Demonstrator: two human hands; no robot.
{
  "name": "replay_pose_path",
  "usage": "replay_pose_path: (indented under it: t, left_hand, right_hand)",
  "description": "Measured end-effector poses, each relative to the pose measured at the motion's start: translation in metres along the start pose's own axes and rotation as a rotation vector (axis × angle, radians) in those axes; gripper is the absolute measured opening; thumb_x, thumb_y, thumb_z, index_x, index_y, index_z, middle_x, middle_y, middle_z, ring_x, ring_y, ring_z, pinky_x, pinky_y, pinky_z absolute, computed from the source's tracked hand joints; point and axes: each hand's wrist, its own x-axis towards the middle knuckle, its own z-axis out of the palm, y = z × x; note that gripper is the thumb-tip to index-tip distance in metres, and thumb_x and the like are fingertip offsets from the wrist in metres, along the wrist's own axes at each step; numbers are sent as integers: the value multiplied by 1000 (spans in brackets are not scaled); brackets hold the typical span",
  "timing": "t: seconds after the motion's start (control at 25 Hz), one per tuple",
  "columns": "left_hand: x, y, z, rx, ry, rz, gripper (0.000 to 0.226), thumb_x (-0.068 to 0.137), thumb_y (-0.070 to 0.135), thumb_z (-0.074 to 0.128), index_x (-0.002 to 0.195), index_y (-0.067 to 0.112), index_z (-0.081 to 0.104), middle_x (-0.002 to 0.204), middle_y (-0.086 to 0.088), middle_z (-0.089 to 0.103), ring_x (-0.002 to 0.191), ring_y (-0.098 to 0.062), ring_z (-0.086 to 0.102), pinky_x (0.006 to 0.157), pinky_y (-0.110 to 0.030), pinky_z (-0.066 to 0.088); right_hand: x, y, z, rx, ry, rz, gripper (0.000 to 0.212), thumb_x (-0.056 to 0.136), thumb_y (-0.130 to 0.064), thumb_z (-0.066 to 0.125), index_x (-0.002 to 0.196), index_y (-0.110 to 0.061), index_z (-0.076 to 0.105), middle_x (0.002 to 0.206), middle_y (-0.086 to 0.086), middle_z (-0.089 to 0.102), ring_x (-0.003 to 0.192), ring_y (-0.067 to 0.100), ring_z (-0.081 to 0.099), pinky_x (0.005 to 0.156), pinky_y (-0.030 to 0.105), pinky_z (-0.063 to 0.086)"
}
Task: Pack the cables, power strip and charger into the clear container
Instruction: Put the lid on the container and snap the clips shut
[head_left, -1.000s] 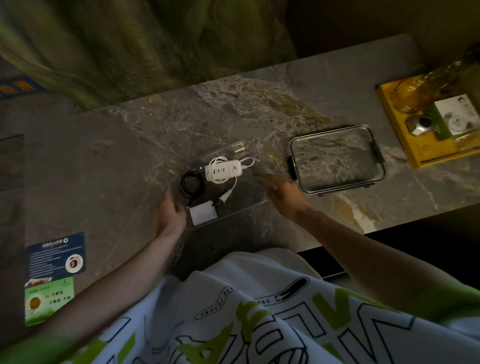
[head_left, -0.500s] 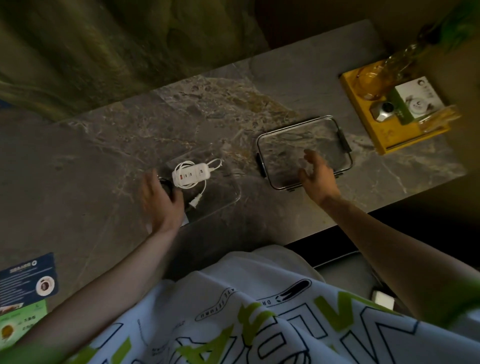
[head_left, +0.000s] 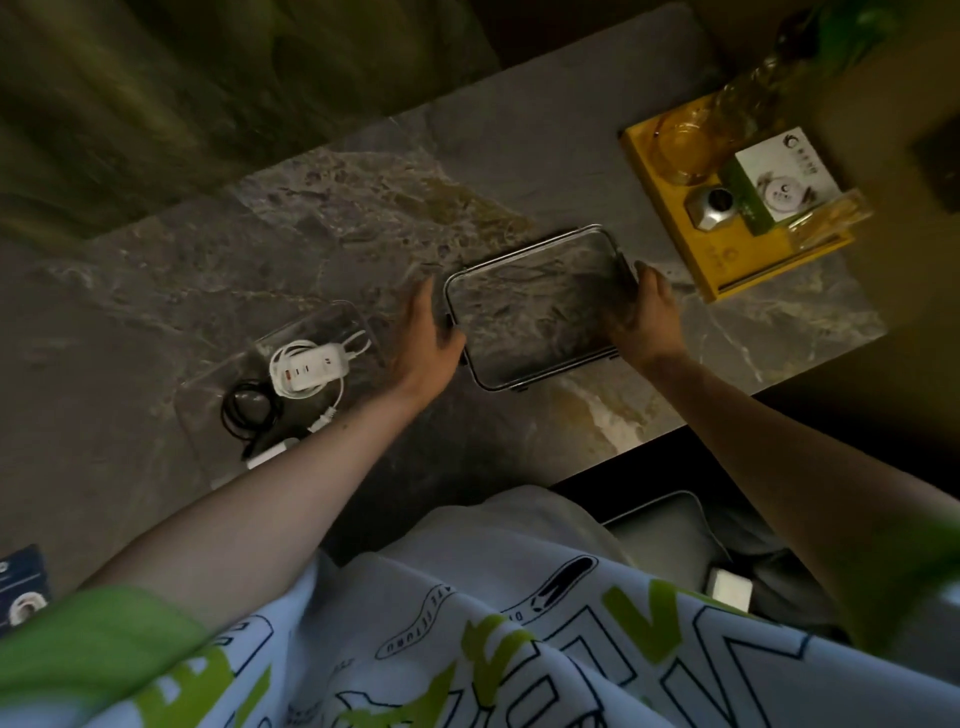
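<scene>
The clear container (head_left: 208, 405) stands open on the marble table, left of centre. Inside it lie a white power strip (head_left: 310, 371) wound in its white cable, a coiled black cable (head_left: 247, 411) and a white charger (head_left: 267, 455), partly hidden by my left forearm. Its clear lid (head_left: 535, 306) with a grey rim lies flat on the table to the right. My left hand (head_left: 428, 332) grips the lid's left edge. My right hand (head_left: 649, 312) grips its right edge.
A yellow tray (head_left: 727, 260) at the far right holds a glass cup, a small metal piece and a white-and-green box. The table's front edge runs close below the lid. A blue card (head_left: 21, 587) lies at the near left.
My left hand left the container and crossed right to the lid's left edge. My right hand shifted from the lid's near side to its right edge. The view swung right.
</scene>
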Motion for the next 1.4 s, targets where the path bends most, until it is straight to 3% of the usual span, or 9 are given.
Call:
replay_pose_path:
  t: [0.2, 0.36, 0.64, 0.84, 1.0, 1.08, 1.2, 1.32, 1.4]
  left_hand:
    - [17, 10, 30, 50, -190, -156, 75, 87, 9, 63, 149, 5, 22, 149, -15, 40, 136, -26, 40, 113, -30, 30]
    - [27, 3, 38, 18, -193, -326, 67, 83, 13, 68, 142, 8, 36, 143, -13, 48, 133, -26, 44, 111, -39, 34]
    - [35, 3, 38, -194, -93, -573, 48, 75, 16, 68, 121, 14, 55, 119, -10, 64, 110, -26, 60, 98, -42, 49]
    - [29, 10, 33, -196, -84, -507, 51, 71, 19, 70, 120, 18, 55, 115, -4, 65, 104, -21, 60, 90, -30, 48]
    - [23, 17, 14, -297, -17, -458, 47, 75, 15, 69, 119, 21, 54, 108, 0, 66, 93, -14, 63, 78, -25, 50]
    - [19, 24, 2, -327, 15, -424, 45, 74, 14, 69, 115, 25, 53, 101, 5, 65, 88, -11, 61, 75, -24, 48]
    - [10, 33, -15, -354, 62, -329, 44, 76, 10, 68, 116, 21, 51, 95, 10, 61, 92, -15, 61, 83, -30, 50]
    - [-1, 39, -36, -433, 120, -245, 49, 82, 8, 64, 127, 15, 48, 101, 5, 62, 89, -7, 60, 88, -29, 49]
    - [-11, 41, -55, -527, 182, -224, 39, 84, 12, 62, 121, 19, 50, 98, 7, 62, 86, -5, 58, 83, -26, 47]
  right_hand:
    - [21, 18, 2, 27, -55, 108, 80, 86, -25, 70, 147, 2, 26, 148, 26, 35, 135, 41, 35, 109, 42, 31]
    - [29, 24, 7, 28, -114, 191, 79, 88, -29, 65, 149, -1, 23, 149, 23, 37, 135, 39, 37, 109, 43, 33]
    - [30, 22, 5, 176, -71, 260, 53, 80, -20, 64, 130, -6, 54, 123, 17, 63, 113, 33, 59, 91, 36, 46]
    - [20, 13, 2, 219, -1, 211, 48, 68, -26, 58, 113, -9, 63, 97, 6, 66, 88, 22, 61, 72, 26, 41]
    - [8, 1, -1, 272, 68, 151, 27, 79, -19, 68, 106, -14, 66, 95, 6, 69, 88, 23, 64, 73, 32, 49]
    - [0, -10, -1, 309, 103, 107, 31, 83, -23, 68, 112, -14, 65, 99, 5, 70, 91, 17, 64, 76, 29, 49]
    - [-13, -31, -4, 350, 179, 132, 43, 81, -23, 64, 123, -11, 61, 115, 5, 68, 103, 19, 63, 90, 36, 52]
    - [-29, -57, -11, 417, 255, 88, 48, 77, -22, 57, 124, -12, 59, 111, -6, 63, 101, 13, 60, 90, 33, 51]
    - [-37, -76, -16, 445, 285, 81, 46, 77, -21, 54, 122, -14, 60, 114, -1, 65, 103, 16, 62, 92, 38, 52]
